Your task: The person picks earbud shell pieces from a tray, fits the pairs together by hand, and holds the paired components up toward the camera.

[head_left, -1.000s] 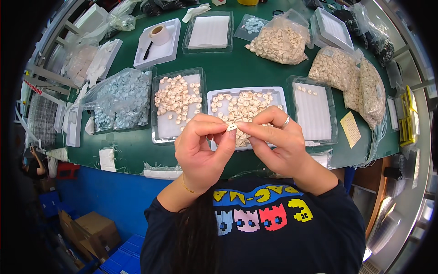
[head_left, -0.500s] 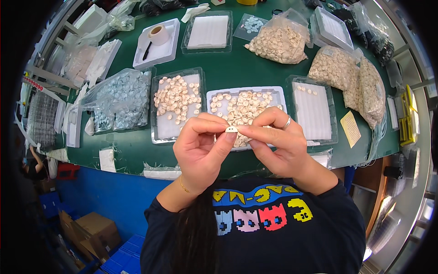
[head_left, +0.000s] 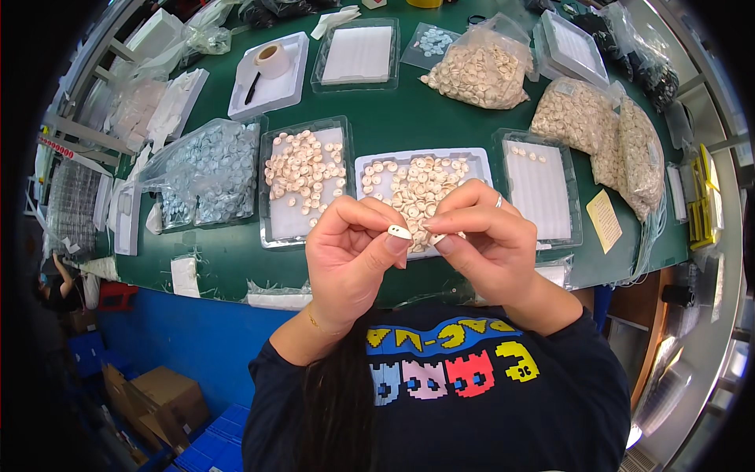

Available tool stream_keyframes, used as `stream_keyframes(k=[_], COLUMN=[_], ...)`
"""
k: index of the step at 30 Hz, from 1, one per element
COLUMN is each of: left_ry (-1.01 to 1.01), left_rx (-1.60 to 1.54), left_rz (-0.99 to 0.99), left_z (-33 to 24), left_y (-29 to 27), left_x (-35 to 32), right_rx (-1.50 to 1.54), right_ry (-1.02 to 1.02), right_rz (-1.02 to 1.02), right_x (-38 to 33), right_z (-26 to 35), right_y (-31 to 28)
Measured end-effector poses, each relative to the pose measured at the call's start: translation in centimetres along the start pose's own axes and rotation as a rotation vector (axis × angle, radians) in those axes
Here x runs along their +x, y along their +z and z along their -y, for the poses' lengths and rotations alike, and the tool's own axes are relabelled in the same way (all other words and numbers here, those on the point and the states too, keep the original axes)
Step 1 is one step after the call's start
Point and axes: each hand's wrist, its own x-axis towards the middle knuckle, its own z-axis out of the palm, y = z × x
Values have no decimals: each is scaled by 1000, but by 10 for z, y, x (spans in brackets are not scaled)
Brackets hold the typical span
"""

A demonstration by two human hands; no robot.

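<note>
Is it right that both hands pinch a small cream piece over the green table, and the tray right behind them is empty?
Not quite. In the head view the tray right behind the hands holds a heap of cream pieces. The rest stands: the left hand and right hand pinch a small cream piece over the green table.

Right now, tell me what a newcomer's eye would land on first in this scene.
First, the left hand and right hand, raised at the centre, pinching a small flat cream-coloured piece between their fingertips. Behind them on the dark green table sit clear plastic trays heaped with similar cream pieces, and further back bulging clear bags of them. To the left lies a bag of pale blue-grey pieces.
</note>
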Motion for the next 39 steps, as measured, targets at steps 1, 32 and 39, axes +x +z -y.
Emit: stream_keyframes(k=[1, 32, 39], left_ry=[-6, -307, -409], left_rx=[-30, -281, -297], left_rz=[6, 163, 119], left_z=[1, 1, 5], left_y=[0, -1, -14], left_x=[1, 4, 3], right_rx=[99, 1046, 757], right_ry=[61, 573, 465], right_rz=[-28, -12, -98], right_x=[-1, -1, -3], right_z=[-1, 2, -6], right_y=[0, 1, 0])
